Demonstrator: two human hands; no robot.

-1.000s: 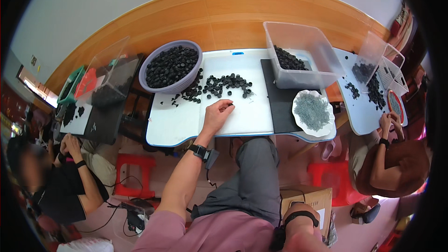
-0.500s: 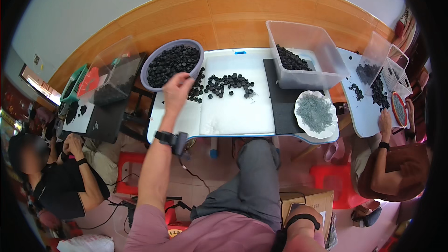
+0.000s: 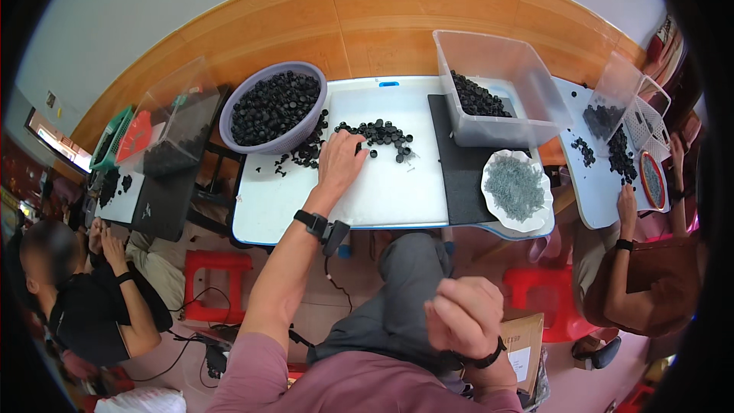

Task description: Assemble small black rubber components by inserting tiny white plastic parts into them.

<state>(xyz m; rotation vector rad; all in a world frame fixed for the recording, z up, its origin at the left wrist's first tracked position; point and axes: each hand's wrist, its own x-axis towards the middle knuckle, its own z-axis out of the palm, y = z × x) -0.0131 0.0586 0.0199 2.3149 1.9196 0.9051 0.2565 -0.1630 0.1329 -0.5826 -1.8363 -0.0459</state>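
My left hand [image 3: 341, 159] is on the white board [image 3: 390, 191], palm down, at the front of a loose heap of small round black caps [image 3: 386, 133]. Its thumb and forefinger bend round a black cap, though the other fingertips are partly hidden. Raised over my lap, near my right thigh, is my right hand [image 3: 468, 315]. Its fingers curl in, and whatever they may hold is out of sight. A purple-grey basin [image 3: 309, 131] heaped with black caps stands left of the board.
A clear plastic bin [image 3: 497, 134] of black parts rests on a black mat [image 3: 459, 191]. Before it sits a white scalloped dish [image 3: 527, 223] of small greyish pieces. Co-workers sit at the left and right tables, near red stools [image 3: 214, 264]. A cardboard box [image 3: 527, 336] stands beside me.
My left hand has moved right, from beside the basin to the caps on the board. My right hand has come up into view with curled fingers. The view has shifted slightly.
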